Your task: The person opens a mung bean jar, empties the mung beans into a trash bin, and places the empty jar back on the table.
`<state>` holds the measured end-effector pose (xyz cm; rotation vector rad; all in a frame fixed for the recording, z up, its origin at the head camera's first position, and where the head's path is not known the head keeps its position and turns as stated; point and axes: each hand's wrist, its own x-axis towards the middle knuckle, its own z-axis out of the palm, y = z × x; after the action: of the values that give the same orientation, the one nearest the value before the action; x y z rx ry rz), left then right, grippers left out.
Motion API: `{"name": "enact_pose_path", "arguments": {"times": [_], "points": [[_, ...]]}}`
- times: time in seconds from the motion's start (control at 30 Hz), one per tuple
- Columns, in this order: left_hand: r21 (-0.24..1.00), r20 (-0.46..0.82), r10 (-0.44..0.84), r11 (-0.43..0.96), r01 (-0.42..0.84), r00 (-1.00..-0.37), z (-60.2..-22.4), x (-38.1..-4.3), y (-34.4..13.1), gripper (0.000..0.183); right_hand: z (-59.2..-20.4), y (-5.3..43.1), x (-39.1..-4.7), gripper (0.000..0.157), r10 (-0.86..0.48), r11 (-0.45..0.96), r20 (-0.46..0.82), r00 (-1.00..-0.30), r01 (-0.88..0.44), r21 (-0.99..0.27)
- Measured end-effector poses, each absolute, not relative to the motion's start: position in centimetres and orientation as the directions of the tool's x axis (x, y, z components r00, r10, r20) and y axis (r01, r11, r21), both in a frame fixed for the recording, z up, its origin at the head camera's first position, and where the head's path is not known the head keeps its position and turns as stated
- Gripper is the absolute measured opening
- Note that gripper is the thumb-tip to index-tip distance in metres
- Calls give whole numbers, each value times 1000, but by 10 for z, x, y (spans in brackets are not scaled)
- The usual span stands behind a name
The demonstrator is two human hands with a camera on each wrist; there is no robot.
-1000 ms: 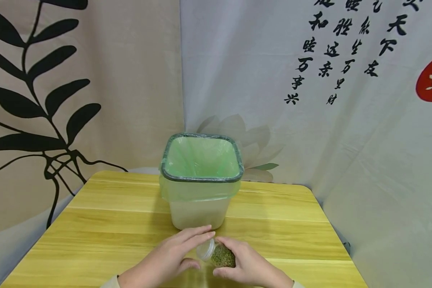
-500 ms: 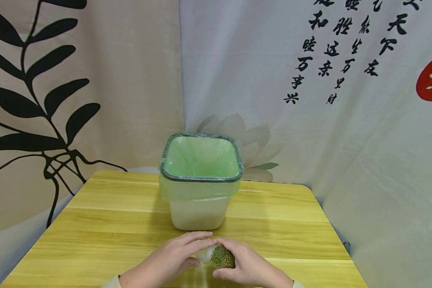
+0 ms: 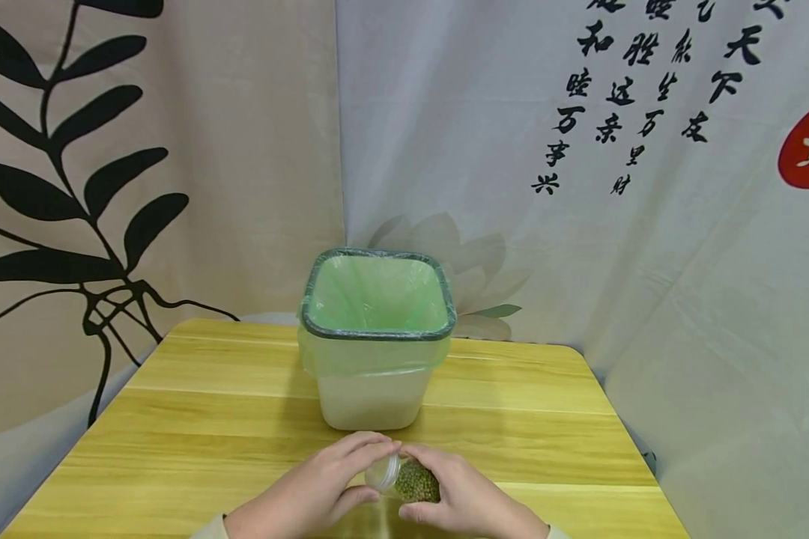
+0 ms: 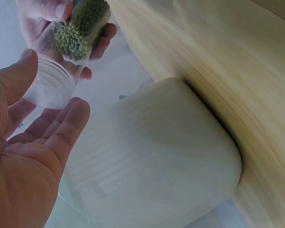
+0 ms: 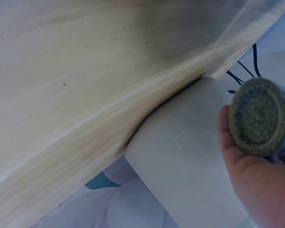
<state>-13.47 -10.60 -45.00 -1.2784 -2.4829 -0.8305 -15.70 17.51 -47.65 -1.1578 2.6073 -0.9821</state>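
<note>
Clear round plastic jar, part-filled with small green beans, lies on its side between two bare hands, above the near part of the yellow wood-grain table and just this side of the whitish plastic bin with its dark-rimmed, pale green bag liner. The right hand grips the jar's bean-filled end, thumb on the near side and fingers over the far side. The left hand curves round the other end, a transparent ribbed section that looks like a screw cap; thumb and fingers stand on opposite sides of it, though how hard they press cannot be told. Judging by this pose, the step in hand is work on that ribbed end, and a good result would rest on the right hand holding firm — steady, without denting what may be thin plastic — while the left takes the ribs evenly and turns from the wrist. With the jar so nearly level, a sudden loosening could scatter beans over the table; tipping the ribbed end slightly upward would be safer — the contents would then settle toward the right palm.
</note>
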Motion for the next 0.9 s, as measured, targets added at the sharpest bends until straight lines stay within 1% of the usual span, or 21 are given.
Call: {"name": "enact_pose_path", "arguments": {"times": [0.13, 0.3, 0.4, 0.47, 0.6, 0.67, 0.9], "points": [[376, 413, 673, 487, 788, -613, -450, -134, -106, 72, -476, 176, -157, 67, -703, 497, 131, -699, -614, -613], [387, 382, 660, 521, 761, -647, -449, -133, -107, 93, -476, 177, -157, 66, -698, 512, 128, -704, -617, -598], [373, 404, 654, 521, 768, -640, -449, -133, -108, 98, -477, 178, -157, 66, -704, 501, 129, -699, -617, -607], [332, 442, 654, 516, 790, -613, -448, -133, -108, 97, -477, 178, -158, 66, -711, 488, 136, -690, -623, -612], [248, 518, 669, 478, 843, -533, -446, -135, -108, 91, -478, 179, -158, 70, -721, 465, 144, -677, -628, -625], [226, 539, 679, 453, 862, -498, -446, -136, -107, 89, -478, 179, -158, 71, -726, 456, 144, -673, -627, -632], [193, 572, 697, 398, 897, -432, -447, -136, -108, 86, -477, 178, -157, 62, -735, 447, 127, -666, -617, -648]]}}
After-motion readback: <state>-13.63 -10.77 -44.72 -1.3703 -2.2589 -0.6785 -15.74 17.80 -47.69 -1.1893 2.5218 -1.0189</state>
